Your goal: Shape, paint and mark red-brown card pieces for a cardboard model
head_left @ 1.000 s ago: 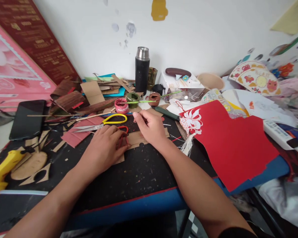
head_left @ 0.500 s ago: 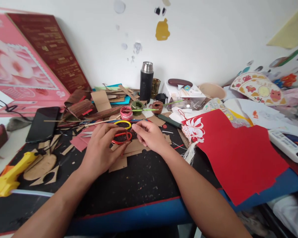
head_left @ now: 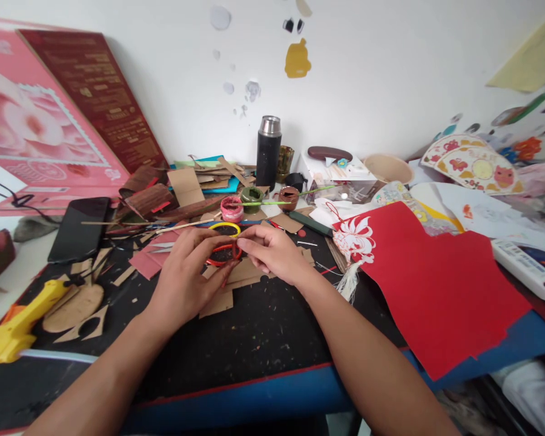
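My left hand point(head_left: 187, 272) is curled above the table, its fingers and thumb bent around a small reddish-brown piece that I cannot make out clearly. Opposite it, my right hand point(head_left: 272, 251) pinches thumb against forefinger, close to the left fingertips; what lies in the pinch is too small to tell. Scissors point(head_left: 218, 226) with a yellow and a red handle loop lie under and behind the fingers, their blades over pink paper point(head_left: 146, 261). Below the hands are brown cardboard strips point(head_left: 218, 303).
Paint jars point(head_left: 232, 209) and a black flask point(head_left: 266, 160) stand behind the hands. At left are a yellow glue gun point(head_left: 25, 324) and a phone point(head_left: 79, 229). Red paper point(head_left: 440, 284) with a white tassel ornament point(head_left: 354, 239) overhangs the table's front edge at right.
My right hand has moved slightly left, so its fingertips now meet the left fingertips. The left hand has barely moved.
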`<action>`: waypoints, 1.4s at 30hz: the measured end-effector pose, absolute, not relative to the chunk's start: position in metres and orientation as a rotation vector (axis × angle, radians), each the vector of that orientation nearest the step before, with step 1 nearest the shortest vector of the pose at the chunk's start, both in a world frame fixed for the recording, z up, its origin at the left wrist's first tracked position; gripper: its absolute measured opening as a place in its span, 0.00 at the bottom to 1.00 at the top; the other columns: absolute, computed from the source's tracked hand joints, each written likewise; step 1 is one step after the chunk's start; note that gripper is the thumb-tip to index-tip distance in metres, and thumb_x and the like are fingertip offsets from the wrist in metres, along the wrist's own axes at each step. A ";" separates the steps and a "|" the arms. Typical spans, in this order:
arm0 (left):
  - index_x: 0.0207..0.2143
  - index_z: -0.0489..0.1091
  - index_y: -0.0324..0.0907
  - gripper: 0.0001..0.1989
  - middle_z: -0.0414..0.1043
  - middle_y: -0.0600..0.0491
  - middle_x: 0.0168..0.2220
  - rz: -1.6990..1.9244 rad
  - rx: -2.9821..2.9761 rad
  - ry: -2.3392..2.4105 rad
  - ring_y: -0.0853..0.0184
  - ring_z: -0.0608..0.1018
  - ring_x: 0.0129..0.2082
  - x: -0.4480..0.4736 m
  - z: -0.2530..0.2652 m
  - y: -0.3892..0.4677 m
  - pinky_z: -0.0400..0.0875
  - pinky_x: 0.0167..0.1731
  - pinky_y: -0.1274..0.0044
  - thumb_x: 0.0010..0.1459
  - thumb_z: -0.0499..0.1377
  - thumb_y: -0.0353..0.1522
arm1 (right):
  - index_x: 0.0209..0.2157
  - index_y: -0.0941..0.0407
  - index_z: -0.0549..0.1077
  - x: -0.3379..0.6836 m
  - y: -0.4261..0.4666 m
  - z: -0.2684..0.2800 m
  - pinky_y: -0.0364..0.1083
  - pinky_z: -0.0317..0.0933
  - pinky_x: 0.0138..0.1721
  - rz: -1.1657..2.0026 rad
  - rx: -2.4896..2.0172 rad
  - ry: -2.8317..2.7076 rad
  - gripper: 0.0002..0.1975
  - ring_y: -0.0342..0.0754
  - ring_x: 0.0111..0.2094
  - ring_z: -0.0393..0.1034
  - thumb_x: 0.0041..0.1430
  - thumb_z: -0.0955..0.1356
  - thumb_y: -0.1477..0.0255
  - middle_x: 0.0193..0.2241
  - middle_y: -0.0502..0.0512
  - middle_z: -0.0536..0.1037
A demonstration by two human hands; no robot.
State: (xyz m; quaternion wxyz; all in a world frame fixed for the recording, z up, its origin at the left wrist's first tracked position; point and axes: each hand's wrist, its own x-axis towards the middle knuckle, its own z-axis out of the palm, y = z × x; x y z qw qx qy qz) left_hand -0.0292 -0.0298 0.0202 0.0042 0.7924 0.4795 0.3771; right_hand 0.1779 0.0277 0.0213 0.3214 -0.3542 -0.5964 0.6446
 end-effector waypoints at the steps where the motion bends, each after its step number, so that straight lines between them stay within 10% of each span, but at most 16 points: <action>1: 0.54 0.76 0.48 0.12 0.78 0.46 0.49 1.181 2.482 1.498 0.52 0.79 0.52 -0.029 0.020 -0.030 0.75 0.56 0.59 0.71 0.62 0.37 | 0.43 0.55 0.75 0.178 0.028 0.022 0.39 0.50 0.17 1.696 -0.926 -1.573 0.07 0.39 0.15 0.57 0.72 0.71 0.66 0.18 0.40 0.69; 18: 0.63 0.69 0.46 0.19 0.79 0.46 0.50 1.186 2.421 1.505 0.56 0.80 0.46 -0.028 0.016 -0.030 0.76 0.49 0.65 0.72 0.63 0.37 | 0.42 0.55 0.76 0.177 0.025 0.024 0.39 0.52 0.18 1.635 -0.919 -1.597 0.05 0.39 0.16 0.59 0.72 0.71 0.68 0.18 0.40 0.70; 26: 0.43 0.75 0.46 0.09 0.81 0.50 0.39 1.101 2.284 1.585 0.57 0.81 0.39 -0.029 0.013 -0.026 0.76 0.41 0.68 0.71 0.61 0.41 | 0.41 0.55 0.76 0.176 0.027 0.019 0.39 0.53 0.18 1.598 -0.903 -1.631 0.05 0.39 0.16 0.59 0.72 0.72 0.68 0.18 0.41 0.70; 42: 0.40 0.79 0.44 0.08 0.83 0.50 0.37 0.980 2.350 1.493 0.57 0.81 0.40 -0.029 0.014 -0.024 0.74 0.43 0.67 0.70 0.60 0.36 | 0.41 0.54 0.76 0.178 0.031 0.019 0.41 0.53 0.20 1.507 -1.035 -1.495 0.07 0.40 0.16 0.60 0.74 0.70 0.66 0.19 0.41 0.69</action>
